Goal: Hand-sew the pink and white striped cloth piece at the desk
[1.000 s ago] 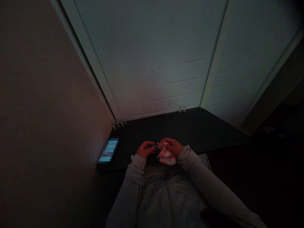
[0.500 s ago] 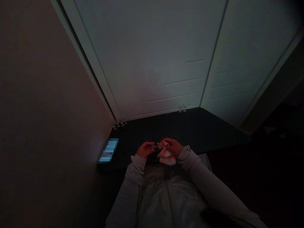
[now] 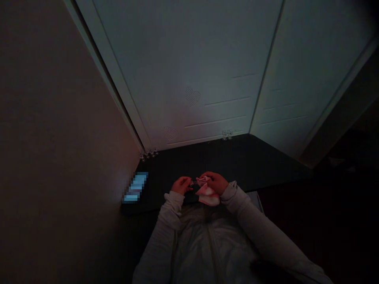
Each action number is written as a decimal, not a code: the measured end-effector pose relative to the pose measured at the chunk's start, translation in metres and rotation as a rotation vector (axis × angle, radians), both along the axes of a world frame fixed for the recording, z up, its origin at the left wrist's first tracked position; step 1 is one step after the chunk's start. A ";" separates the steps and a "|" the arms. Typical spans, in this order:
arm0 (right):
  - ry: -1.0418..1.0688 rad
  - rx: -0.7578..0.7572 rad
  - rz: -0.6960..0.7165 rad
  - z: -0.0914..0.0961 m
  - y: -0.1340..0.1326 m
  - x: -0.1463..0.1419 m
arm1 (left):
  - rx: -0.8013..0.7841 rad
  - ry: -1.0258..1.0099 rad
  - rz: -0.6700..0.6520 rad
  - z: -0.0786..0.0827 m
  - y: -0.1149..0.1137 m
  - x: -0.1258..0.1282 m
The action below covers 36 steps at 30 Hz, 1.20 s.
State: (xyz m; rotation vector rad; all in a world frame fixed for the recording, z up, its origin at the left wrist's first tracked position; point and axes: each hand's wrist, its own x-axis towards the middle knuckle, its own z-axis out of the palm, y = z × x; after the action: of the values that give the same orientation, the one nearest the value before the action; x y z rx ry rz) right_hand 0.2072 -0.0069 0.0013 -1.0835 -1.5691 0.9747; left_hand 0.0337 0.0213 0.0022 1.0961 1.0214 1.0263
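Note:
Close to my body, over the dark tabletop (image 3: 225, 161), both my hands are at a small clear stemmed glass (image 3: 194, 183). My left hand (image 3: 181, 185) pinches its left end between the fingertips. Wrapped over the other end is a pale, pinkish-looking cloth (image 3: 209, 195), bunched in my right hand (image 3: 216, 182) with a loose part hanging down. The cloth hides much of the glass, and the dim light blurs its details.
Several small clear glasses (image 3: 149, 154) stand at the back left corner of the table. Two more clear glasses (image 3: 227, 134) stand at the back edge against the white panel (image 3: 219, 71). A lit phone (image 3: 136, 187) lies at the left beside the wall (image 3: 74, 138).
My left hand has shifted very slightly and more of the clear glass shows at its fingertips. The cloth and right hand stay about where they were.

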 end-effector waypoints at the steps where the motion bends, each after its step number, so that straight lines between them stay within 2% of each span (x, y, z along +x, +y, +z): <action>1: 0.001 -0.004 0.000 0.001 0.000 0.000 | 0.000 -0.001 -0.005 0.000 0.000 0.000; 7: -0.002 0.004 0.020 0.000 0.000 0.000 | -0.028 -0.044 0.010 0.002 -0.001 0.000; 20: -0.006 0.020 0.018 -0.002 0.002 0.000 | 0.001 -0.155 -0.069 0.001 -0.004 -0.004; 31: -0.014 0.023 0.028 -0.006 0.003 0.000 | 0.041 -0.203 -0.115 -0.015 0.004 -0.008; 36: 0.025 0.006 0.046 -0.005 0.002 0.000 | 0.033 -0.217 -0.121 -0.011 0.003 -0.008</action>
State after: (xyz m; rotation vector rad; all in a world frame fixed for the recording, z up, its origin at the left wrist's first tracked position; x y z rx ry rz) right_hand 0.2076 -0.0052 -0.0037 -1.0314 -1.5816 1.0093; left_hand 0.0260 0.0240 -0.0087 1.0355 0.7577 1.0426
